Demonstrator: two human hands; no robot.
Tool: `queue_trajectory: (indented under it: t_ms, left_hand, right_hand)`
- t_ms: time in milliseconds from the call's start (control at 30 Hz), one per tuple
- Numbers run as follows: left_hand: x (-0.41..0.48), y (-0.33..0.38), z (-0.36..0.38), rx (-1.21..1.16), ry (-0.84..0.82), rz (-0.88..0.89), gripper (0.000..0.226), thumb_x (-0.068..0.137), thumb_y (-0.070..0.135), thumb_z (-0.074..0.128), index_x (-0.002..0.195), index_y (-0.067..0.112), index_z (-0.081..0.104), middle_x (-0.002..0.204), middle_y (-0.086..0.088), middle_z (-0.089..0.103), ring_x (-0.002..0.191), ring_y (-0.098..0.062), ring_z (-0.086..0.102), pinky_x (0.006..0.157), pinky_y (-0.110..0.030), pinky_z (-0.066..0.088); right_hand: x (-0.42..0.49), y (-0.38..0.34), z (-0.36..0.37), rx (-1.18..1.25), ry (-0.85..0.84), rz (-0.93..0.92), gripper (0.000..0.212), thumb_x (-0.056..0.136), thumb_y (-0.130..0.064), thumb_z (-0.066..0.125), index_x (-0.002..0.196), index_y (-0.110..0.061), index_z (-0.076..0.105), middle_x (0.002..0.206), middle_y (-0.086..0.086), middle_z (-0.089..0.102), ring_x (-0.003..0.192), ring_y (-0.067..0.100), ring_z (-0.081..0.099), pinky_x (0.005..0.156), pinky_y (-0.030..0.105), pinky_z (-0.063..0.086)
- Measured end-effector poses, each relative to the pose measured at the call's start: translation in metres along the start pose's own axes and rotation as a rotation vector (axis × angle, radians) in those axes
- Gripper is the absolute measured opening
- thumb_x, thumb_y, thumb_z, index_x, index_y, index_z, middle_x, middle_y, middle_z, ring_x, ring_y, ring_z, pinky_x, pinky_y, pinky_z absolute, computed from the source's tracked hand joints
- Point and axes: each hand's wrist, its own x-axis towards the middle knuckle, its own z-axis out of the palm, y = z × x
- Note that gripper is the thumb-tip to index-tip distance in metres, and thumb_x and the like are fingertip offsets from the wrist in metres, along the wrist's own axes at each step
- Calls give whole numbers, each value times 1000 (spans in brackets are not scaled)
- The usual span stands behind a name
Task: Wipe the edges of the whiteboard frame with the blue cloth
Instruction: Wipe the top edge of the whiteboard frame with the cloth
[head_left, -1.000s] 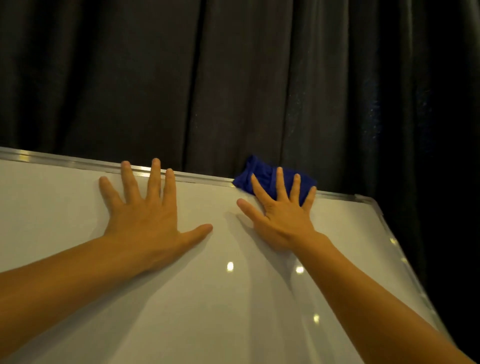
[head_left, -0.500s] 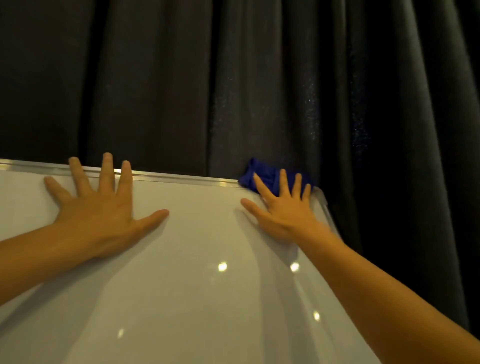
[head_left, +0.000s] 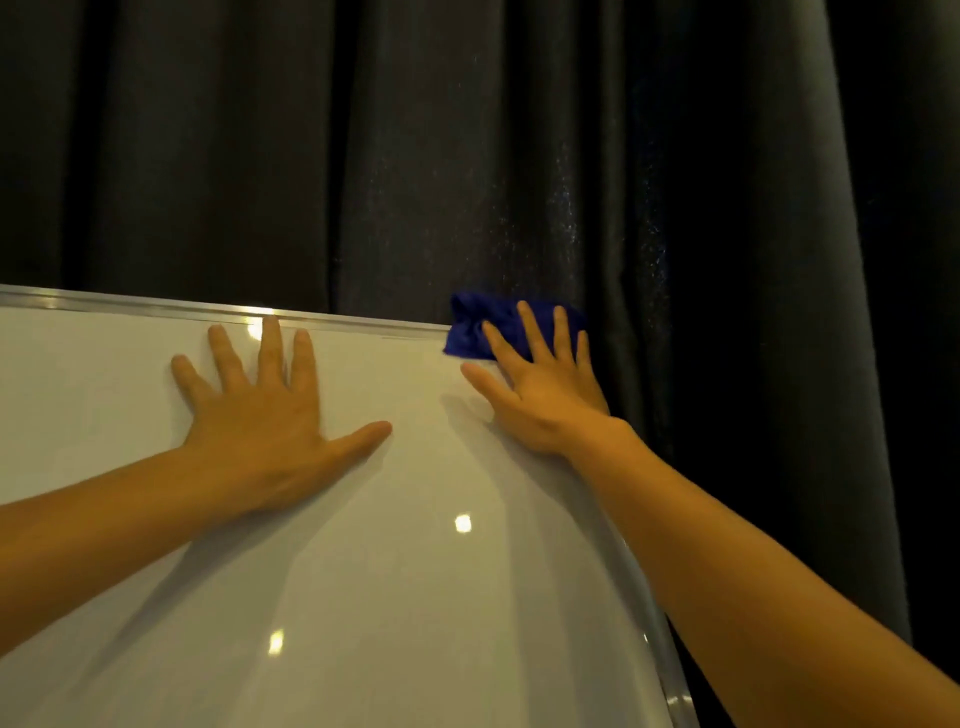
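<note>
Two flat open hands: your right hand (head_left: 540, 384) presses the blue cloth (head_left: 485, 325) at the frame's (head_left: 156, 306) top corner; the side edge runs down below it.

Glossy whiteboard (head_left: 395, 597), shiny metal frame (head_left: 156, 307), soft cloth (head_left: 475, 325), matt curtain (head_left: 415, 156).

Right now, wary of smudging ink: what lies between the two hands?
Head view: only bare whiteboard between left hand and right hand; no writing.

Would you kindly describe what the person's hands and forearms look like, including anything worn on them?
Both the left hand and the right hand are bare, with no gloves, rings, watch or bracelet visible. The forearms are uncovered as far as the picture's edge, so no sleeve shows. Nails appear short and unpainted.
</note>
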Motion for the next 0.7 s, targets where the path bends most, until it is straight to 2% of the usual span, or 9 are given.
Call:
queue_trajectory:
  t_ms: [133,267,367,533,633,700]
  left_hand:
    - [1,8,-4,1,22,-7,125,54,100,-3,147,21,-32,157,-10,-37,143,-48,-26,113,-72,-7]
    - [-3,29,-7,13,107,113,126,45,100,-15,145,28,-34,157,-6,-39,144,-45,-27,114,-70,-9]
    - [-8,66,-1,33,135,227,120,41,101,-16,134,31,-44,157,-6,-38,143,-45,-30,112,-69,-12]
    - [-15,102,19,58,116,403,132,47,101,-7,152,22,-21,161,-9,-30,142,-48,-29,110,-71,-13]
    - [-21,94,23,79,88,461,134,46,99,-15,151,16,-22,161,-12,-28,141,-51,-28,110,-73,-10]
    - [-22,90,23,74,94,479,136,45,99,-17,151,15,-22,161,-14,-27,140,-53,-28,110,-73,-10]
  right_hand:
    - [-2,-6,-2,96,79,88,77,87,-77,9,154,-39,3,163,-3,-18,147,28,-23,120,48,-8]
    - [-23,-10,1,174,164,196,78,88,-75,14,154,-35,3,163,-2,-17,148,28,-18,119,46,-1]
    - [-47,-25,2,220,147,259,81,90,-74,19,155,-29,3,163,1,-17,148,29,-17,119,45,1]
    - [-89,-38,-7,209,112,395,80,93,-69,27,156,-24,5,164,8,-9,149,33,-8,119,44,9]
    - [-131,-48,-7,193,69,449,79,91,-70,28,155,-27,11,165,6,-3,149,33,-2,119,46,13]
    - [-155,-56,-10,182,93,477,76,87,-72,26,151,-32,19,164,6,13,146,35,14,116,48,22]
